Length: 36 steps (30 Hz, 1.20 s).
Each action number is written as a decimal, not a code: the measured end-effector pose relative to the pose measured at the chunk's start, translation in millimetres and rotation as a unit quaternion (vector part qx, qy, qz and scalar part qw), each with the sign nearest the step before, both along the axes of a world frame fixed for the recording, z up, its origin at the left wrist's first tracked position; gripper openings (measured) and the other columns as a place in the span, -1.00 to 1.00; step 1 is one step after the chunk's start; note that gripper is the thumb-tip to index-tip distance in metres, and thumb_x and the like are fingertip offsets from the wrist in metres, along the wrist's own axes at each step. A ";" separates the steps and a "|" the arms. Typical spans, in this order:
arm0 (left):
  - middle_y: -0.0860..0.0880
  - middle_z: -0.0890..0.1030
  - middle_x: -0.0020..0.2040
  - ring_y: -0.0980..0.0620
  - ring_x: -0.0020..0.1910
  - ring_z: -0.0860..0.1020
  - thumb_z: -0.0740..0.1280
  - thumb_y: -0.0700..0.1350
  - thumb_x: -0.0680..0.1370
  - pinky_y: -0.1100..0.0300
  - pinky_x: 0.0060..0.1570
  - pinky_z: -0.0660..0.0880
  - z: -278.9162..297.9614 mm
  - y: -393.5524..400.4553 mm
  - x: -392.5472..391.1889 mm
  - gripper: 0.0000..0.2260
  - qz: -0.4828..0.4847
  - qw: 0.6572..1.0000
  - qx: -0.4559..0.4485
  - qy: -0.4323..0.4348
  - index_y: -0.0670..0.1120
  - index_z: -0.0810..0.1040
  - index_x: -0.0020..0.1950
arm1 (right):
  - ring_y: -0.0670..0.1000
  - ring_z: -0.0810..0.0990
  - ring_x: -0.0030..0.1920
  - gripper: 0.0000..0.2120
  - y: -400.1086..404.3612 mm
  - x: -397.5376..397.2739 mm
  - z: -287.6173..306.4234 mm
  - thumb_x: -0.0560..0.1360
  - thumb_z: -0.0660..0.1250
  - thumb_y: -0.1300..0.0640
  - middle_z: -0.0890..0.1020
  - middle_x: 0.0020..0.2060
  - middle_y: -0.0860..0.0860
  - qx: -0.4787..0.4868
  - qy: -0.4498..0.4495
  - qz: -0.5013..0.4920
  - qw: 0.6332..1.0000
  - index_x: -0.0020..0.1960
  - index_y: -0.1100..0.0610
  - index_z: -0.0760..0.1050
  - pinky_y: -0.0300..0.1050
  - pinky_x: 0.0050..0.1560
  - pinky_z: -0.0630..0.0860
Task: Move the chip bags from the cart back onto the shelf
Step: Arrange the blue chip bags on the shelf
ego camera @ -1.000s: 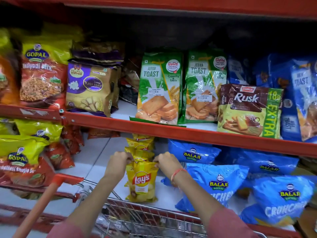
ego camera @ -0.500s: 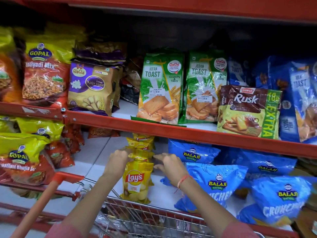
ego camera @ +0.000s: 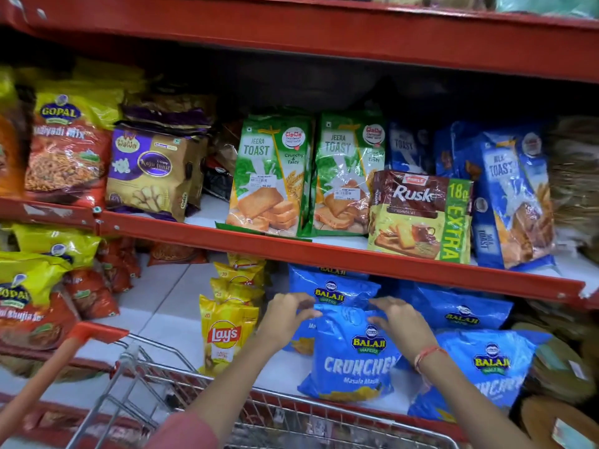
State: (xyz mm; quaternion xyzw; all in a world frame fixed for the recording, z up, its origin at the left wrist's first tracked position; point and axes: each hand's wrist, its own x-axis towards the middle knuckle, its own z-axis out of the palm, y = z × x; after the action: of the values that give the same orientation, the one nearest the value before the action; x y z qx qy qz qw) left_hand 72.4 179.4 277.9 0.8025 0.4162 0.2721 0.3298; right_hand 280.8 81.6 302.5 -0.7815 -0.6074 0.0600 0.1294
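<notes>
A yellow Lay's chip bag (ego camera: 227, 335) stands upright at the front of a row of yellow Lay's bags (ego camera: 238, 280) on the lower white shelf (ego camera: 155, 315), with no hand on it. To its right, both hands are on the top edge of a blue Balaji Crunchex bag (ego camera: 351, 364) that stands on the same shelf. My left hand (ego camera: 285, 315) curls over its top left corner. My right hand (ego camera: 400, 322) pinches its top right. The wire cart (ego camera: 155, 377) is below my arms; its contents are mostly hidden.
More blue Balaji bags (ego camera: 489, 364) fill the lower shelf to the right, and Gopal snack bags (ego camera: 29, 296) lie on the left. The red shelf edge (ego camera: 324, 254) above carries toast and rusk packs (ego camera: 418, 215). The cart's red handle (ego camera: 48, 377) slants at lower left.
Both hands let go of the front Lay's bag, which now stands on the shelf, and moved right onto the top of the blue Balaji bag. The view has shifted slightly.
</notes>
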 end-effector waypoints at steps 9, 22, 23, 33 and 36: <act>-0.18 0.69 -0.29 0.01 -0.35 0.62 0.43 -0.16 0.42 0.27 -0.27 0.48 -4.3 7.4 -0.3 -0.89 0.046 0.999 0.017 0.007 -0.20 0.58 -0.17 | 0.08 0.51 0.19 -0.71 -7.0 14.8 -0.8 0.47 0.34 0.01 0.60 0.15 0.03 -0.016 -0.014 -0.026 0.999 0.18 -0.03 0.48 0.02 0.08 0.53; -0.07 0.62 -0.39 0.14 -0.41 0.55 0.43 -0.23 0.41 0.38 -0.38 0.45 3.6 40.6 -23.6 -0.96 0.073 0.996 0.013 0.042 -0.17 0.59 -0.21 | 0.08 0.61 0.03 -0.76 12.2 -6.0 -6.6 0.44 0.35 -0.06 0.69 -0.01 0.06 0.028 0.033 -0.019 0.999 0.08 -0.03 0.56 -0.04 0.00 0.54; -0.12 0.65 -0.34 0.05 -0.36 0.58 0.44 -0.22 0.41 0.26 -0.30 0.49 5.7 37.8 -21.0 -0.94 0.082 0.995 0.017 0.049 -0.18 0.60 -0.17 | 0.06 0.61 0.03 -0.76 10.8 -3.6 -6.7 0.43 0.36 -0.05 0.69 -0.01 0.04 0.026 0.048 -0.015 0.998 0.08 -0.03 0.56 -0.03 0.01 0.55; -0.11 0.66 0.05 -0.07 0.06 0.59 0.39 -0.08 0.45 0.14 0.09 0.42 10.0 -40.7 60.5 -0.76 0.033 0.991 0.132 -0.018 -0.11 0.57 0.07 | 0.07 0.60 0.08 -0.73 -52.8 68.5 3.6 0.42 0.40 0.02 0.66 0.11 0.02 0.067 0.086 -0.040 0.993 0.11 0.03 0.58 -0.09 0.08 0.45; -0.12 0.66 0.03 -0.09 0.04 0.59 0.38 -0.06 0.45 0.18 0.05 0.37 7.8 -65.0 109.9 -0.78 -0.017 0.993 0.115 -0.019 -0.12 0.59 0.05 | 0.09 0.59 0.13 -0.71 -76.2 106.7 4.5 0.43 0.40 0.02 0.65 0.13 0.06 0.070 0.075 -0.061 0.993 0.13 0.04 0.56 -0.06 0.12 0.46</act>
State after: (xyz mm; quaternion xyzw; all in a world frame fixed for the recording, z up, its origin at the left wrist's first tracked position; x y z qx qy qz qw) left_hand 182.2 114.5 285.8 0.8366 0.3622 0.3280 0.2476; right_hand 387.5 5.4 306.9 -0.7996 -0.5496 0.0682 0.2322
